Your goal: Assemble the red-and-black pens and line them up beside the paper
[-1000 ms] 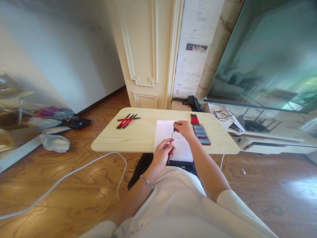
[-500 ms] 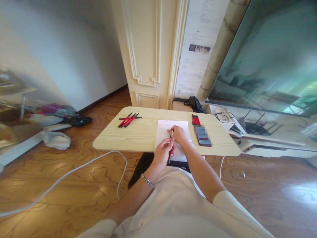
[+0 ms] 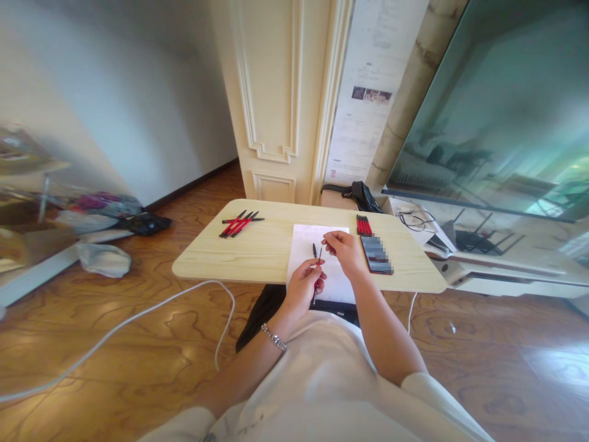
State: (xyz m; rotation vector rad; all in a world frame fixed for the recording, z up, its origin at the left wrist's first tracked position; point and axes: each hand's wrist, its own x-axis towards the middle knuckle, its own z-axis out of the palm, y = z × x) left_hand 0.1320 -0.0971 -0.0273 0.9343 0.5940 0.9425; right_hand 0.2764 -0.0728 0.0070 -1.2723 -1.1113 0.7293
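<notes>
In the head view my left hand (image 3: 304,285) is closed around a red pen (image 3: 317,283), held nearly upright over a sheet of white paper (image 3: 301,236). From the pen's top sticks a thin dark refill (image 3: 320,253). My right hand (image 3: 343,248) hovers just right of that tip, thumb and fingers pinched; anything between them is too small to name. On the paper, beside the refill, lies a short black pen part (image 3: 315,250).
The pale wooden table (image 3: 202,258) carries several red pens (image 3: 239,224) in a loose pile at left. A neat row of red pens (image 3: 363,224) lies at right, above a phone (image 3: 377,255). A white cable (image 3: 138,322) runs over the floor.
My right hand has moved up and right, away from the pen, leaving the thin refill bare. The black part on the paper now shows clearly. My left hand stays about where it was.
</notes>
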